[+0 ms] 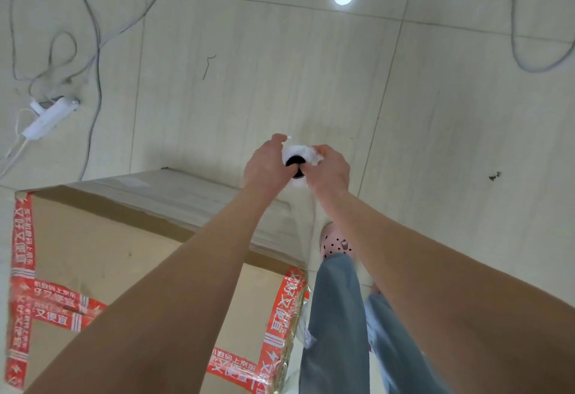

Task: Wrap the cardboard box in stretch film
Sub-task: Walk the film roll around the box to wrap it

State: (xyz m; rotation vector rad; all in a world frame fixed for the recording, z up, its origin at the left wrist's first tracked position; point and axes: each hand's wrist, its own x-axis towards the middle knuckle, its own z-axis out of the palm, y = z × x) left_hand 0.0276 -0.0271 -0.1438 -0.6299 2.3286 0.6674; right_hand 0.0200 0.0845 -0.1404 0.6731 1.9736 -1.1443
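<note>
Down below the hands and to their left stands the cardboard box, crossed with red tape. The left hand and right hand both curl round the film roll held between them. Farther left, a power strip lies on the floor.

1x box, 1x film roll, 2x hands

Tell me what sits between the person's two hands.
In the head view, a roll of stretch film, seen end-on with its dark core, sits between the left hand and right hand, which both grip it.
</note>
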